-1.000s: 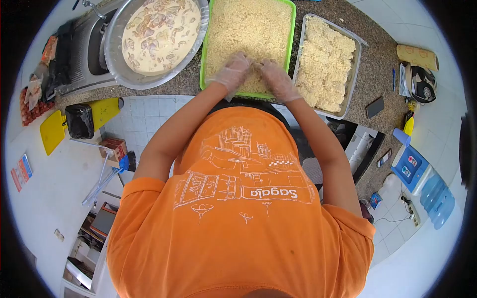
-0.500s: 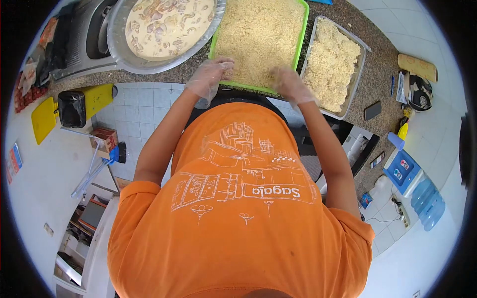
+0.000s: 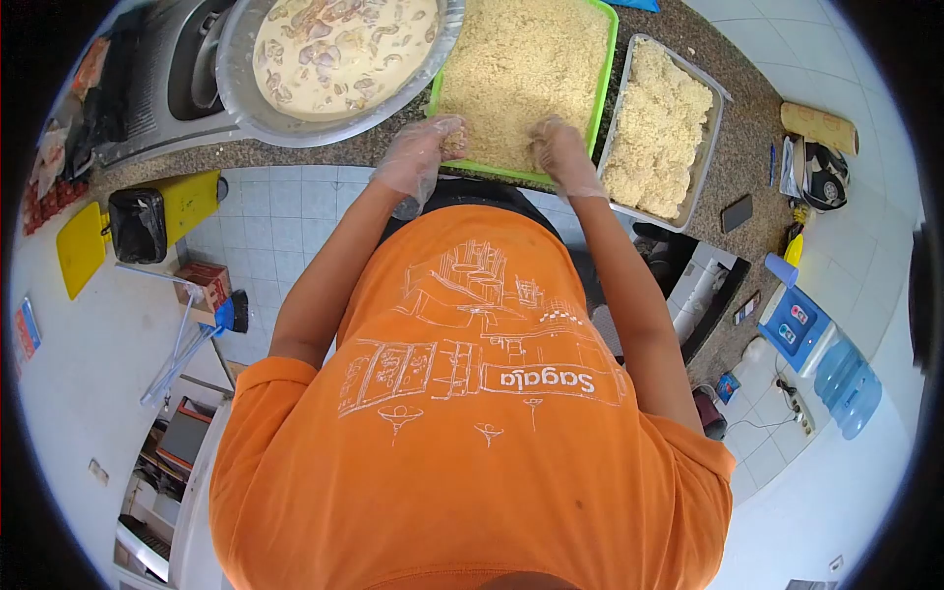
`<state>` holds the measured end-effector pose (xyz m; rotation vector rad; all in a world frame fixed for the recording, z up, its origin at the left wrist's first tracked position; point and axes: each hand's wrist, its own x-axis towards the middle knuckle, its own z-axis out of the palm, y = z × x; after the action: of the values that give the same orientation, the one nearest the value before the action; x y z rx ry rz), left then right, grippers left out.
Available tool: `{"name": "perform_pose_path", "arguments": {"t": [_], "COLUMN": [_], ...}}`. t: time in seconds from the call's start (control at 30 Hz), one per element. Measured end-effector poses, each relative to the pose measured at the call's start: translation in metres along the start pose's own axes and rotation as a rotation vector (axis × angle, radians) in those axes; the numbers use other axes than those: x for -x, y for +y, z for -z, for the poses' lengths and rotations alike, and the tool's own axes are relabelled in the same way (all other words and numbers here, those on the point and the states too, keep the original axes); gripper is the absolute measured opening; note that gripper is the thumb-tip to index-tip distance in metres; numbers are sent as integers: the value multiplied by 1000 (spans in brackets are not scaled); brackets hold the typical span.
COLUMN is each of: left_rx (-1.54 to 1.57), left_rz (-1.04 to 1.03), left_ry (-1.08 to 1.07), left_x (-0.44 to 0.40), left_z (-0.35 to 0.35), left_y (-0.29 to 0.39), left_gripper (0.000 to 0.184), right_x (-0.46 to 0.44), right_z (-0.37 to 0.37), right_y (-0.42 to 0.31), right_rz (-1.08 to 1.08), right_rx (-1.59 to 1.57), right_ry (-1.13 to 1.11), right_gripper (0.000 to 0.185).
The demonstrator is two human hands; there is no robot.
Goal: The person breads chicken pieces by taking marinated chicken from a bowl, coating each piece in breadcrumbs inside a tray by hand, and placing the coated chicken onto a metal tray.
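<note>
Both of my hands wear clear plastic gloves and work at the near side of a green-rimmed tray [image 3: 598, 108] filled with pale breadcrumbs [image 3: 521, 59]. My left hand [image 3: 425, 152] is at the tray's near left corner, its fingers curled in with crumbs against them. My right hand [image 3: 565, 157] is near the right corner, fingers bent down and closed into the crumbs. Whether anything lies under the crumbs in either hand is hidden. Left of the tray stands a large metal basin [image 3: 231, 84] of creamy batter with pieces of what looks like meat [image 3: 324, 54].
Right of the green tray is a metal tray [image 3: 703, 167] heaped with crumb-coated pieces. A phone [image 3: 737, 213] lies on the granite counter [image 3: 733, 108] beyond it. A sink [image 3: 192, 74] is at the far left, and an open black-lined bin [image 3: 138, 224] stands below on the floor.
My right hand has shifted slightly left and its fingers have curled in more. My left hand stays near the tray corner. The view has shifted slightly.
</note>
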<state>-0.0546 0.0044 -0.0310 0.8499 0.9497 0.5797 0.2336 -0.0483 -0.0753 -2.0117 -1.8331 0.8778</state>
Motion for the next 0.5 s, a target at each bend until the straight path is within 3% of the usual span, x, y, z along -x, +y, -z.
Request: {"name": "perform_pose_path", "arguments": {"t": [0.07, 0.1, 0.13, 0.2, 0.27, 0.3, 0.33, 0.37, 0.4, 0.5], "left_rx": [-330, -312, -292, 189, -335, -347, -358, -121, 118, 29], "left_rz": [-207, -154, -102, 321, -60, -75, -90, 76, 241, 243], "left_ry": [-83, -76, -68, 46, -128, -135, -142, -63, 20, -113], "left_x": [8, 9, 11, 9, 14, 14, 16, 21, 25, 37], "left_z": [5, 5, 5, -3, 11, 15, 17, 6, 2, 19], "left_y": [12, 21, 30, 39, 31, 27, 28, 40, 50, 59], "left_gripper": [33, 35, 37, 38, 35, 33, 32, 31, 30, 33], "right_x": [-8, -16, -26, -53, -71, -73, -77, -81, -87, -97], "right_z": [16, 31, 53, 60, 48, 32, 22, 11, 6, 31], "right_y": [-5, -15, -41, -45, -42, -42, -36, -30, -21, -34], "right_rz": [-32, -4, -324, -132, 108, 255, 252, 249, 98, -60], "right_rx": [31, 62, -124, 65, 279, 399, 383, 366, 210, 184], "right_ry": [11, 61, -33, 38, 128, 181, 163, 146, 60, -111], "right_gripper": [20, 20, 19, 19, 19, 20, 22, 24, 27, 34]}}
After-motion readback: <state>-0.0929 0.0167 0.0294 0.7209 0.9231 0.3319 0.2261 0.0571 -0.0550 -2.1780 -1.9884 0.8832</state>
